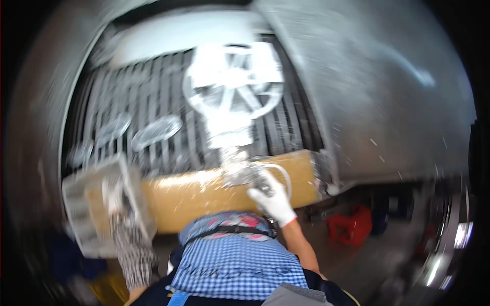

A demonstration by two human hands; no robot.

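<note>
Right hand [274,200] seems to hold the tool [259,182] at the near edge of the grate [166,76], perhaps for control; left hand [113,196], grip unclear, is over the crate [75,209], near-left corner.

room: slats [166,99] between ovals [157,133] and wheel [234,79] | obstacles: wheel, crate [135,196] left, metal panel [388,102] right
</note>
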